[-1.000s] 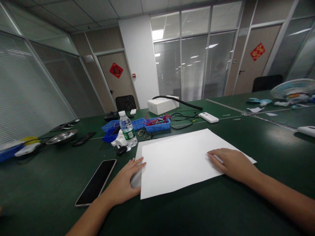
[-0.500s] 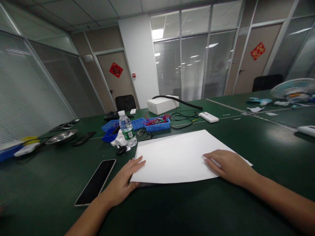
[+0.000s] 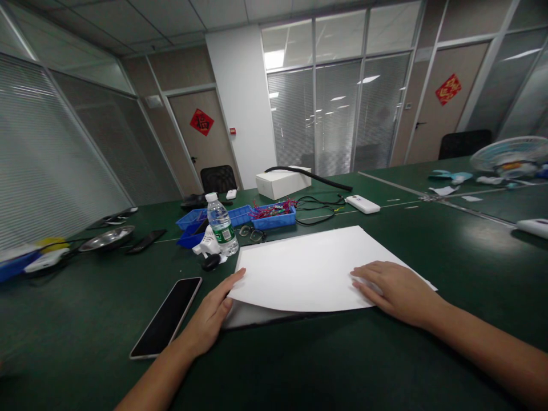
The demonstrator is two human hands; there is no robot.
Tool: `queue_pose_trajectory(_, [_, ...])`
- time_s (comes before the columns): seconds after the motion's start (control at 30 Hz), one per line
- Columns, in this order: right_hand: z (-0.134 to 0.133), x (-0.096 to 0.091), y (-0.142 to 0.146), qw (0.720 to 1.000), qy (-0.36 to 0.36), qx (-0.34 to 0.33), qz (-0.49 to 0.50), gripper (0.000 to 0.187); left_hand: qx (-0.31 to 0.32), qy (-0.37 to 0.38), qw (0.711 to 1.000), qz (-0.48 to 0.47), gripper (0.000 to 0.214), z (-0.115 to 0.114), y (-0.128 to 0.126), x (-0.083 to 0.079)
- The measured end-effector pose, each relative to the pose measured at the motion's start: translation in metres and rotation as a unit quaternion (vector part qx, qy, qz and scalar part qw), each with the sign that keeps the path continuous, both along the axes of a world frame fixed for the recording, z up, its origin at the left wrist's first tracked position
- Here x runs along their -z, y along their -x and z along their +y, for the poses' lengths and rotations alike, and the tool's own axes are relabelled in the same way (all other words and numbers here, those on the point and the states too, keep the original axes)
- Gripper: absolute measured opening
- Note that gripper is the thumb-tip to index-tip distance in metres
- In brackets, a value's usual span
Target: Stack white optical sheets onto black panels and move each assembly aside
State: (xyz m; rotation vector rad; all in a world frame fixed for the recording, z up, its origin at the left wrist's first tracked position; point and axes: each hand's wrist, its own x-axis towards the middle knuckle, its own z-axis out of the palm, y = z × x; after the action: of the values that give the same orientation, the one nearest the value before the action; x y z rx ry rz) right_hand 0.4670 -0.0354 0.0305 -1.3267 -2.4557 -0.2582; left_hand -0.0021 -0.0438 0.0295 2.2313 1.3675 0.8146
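Observation:
A large white sheet of paper (image 3: pixel 295 268) lies in front of me on the table. At its near left corner, my left hand (image 3: pixel 214 311) grips the edge between thumb and fingers, and that corner is raised. Under the lifted edge shows a flat, pale sheet-like thing with a dark rim (image 3: pixel 257 315); the paper hides most of it. My right hand (image 3: pixel 394 288) rests on the right part of the paper, palm down and fingers stretched out. A smartphone (image 3: pixel 166 317) with a dark screen lies left of my left hand.
Behind the paper stand a water bottle (image 3: pixel 221 228), eyeglasses (image 3: pixel 252 234) and a blue tray (image 3: pixel 276 219) of red wires. A white box (image 3: pixel 282 182) with a black tube lies farther back. A metal dish (image 3: pixel 107 238) sits left; a fan (image 3: pixel 509 157) is far right.
The paper's near left edge has risen and curled back with my left hand, uncovering part of the pale thing beneath. My right hand has hardly moved.

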Motion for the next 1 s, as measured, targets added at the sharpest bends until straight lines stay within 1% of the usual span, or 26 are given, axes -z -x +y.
queue_pose_trajectory(0.13, [0.000,0.001,-0.001,1.000,-0.007,-0.015,-0.009,0.045,-0.014,0.015,1.000,-0.004,0.072,0.000,0.001,0.000])
queue_pose_trajectory(0.27, [0.001,0.000,-0.001,0.999,0.010,-0.025,-0.028,0.046,-0.026,0.013,0.999,0.015,0.063,0.000,-0.001,-0.002])
queue_pose_trajectory(0.43, [0.000,0.000,-0.001,0.998,0.031,-0.033,-0.043,0.049,-0.054,0.000,0.996,0.066,0.061,0.000,-0.011,-0.005])
queue_pose_trajectory(0.57, [0.002,0.002,-0.004,0.998,0.036,-0.029,-0.039,0.049,-0.042,-0.019,0.993,0.110,0.058,-0.002,-0.015,-0.007])
queue_pose_trajectory(0.63, [0.006,0.004,-0.008,1.000,0.020,0.011,-0.022,0.050,-0.034,-0.020,0.990,0.133,0.059,-0.003,-0.015,-0.008])
queue_pose_trajectory(0.7, [0.012,0.008,-0.015,0.996,-0.002,0.089,-0.007,0.056,-0.026,-0.011,0.988,0.154,0.067,-0.004,-0.014,-0.009])
queue_pose_trajectory(0.77, [0.019,0.013,-0.024,0.983,-0.010,0.181,-0.006,0.066,-0.019,0.003,0.985,0.172,0.078,-0.005,-0.013,-0.010])
queue_pose_trajectory(0.83, [0.024,0.019,-0.033,0.970,0.008,0.244,-0.015,0.073,-0.016,0.015,0.983,0.182,0.084,-0.005,-0.013,-0.011])
queue_pose_trajectory(0.9, [0.029,0.023,-0.040,0.963,0.043,0.264,-0.018,0.076,-0.018,0.020,0.983,0.182,0.085,-0.005,-0.014,-0.012])
queue_pose_trajectory(1.0, [0.034,0.028,-0.047,0.964,0.087,0.252,-0.005,0.078,-0.018,0.024,0.984,0.177,0.085,-0.004,-0.014,-0.013])
